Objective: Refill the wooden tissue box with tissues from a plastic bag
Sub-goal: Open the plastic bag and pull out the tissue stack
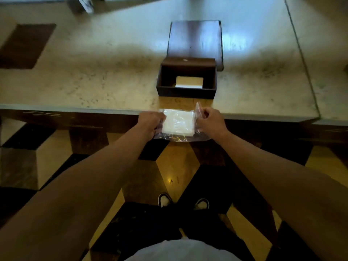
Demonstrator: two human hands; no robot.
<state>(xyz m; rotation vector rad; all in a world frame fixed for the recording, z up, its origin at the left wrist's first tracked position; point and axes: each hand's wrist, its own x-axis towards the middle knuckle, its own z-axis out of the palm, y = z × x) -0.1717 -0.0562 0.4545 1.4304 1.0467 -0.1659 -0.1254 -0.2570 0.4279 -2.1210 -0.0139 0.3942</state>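
clear plastic bag [188, 137], slippery, limp; tissues [178, 123] light, soft. left hand [151, 122] clamped at 9 o'clock edge, right hand [210, 121] at 3. wooden tissue box [186, 91] open at 12.

My single view comes from a head-worn wide-angle camera, looking forward and steeply down. Both forearms enter from the bottom corners and meet at the near edge of the stone table [94, 72], where the left hand [150, 122] and right hand [211, 122] sit near mid-frame. The tabletop fills the upper half; the patterned floor [175, 166] and my shoes [183, 201] fill the lower, almost straight below the lens. Straight edges bow toward the frame borders. No second view overlaps this one.
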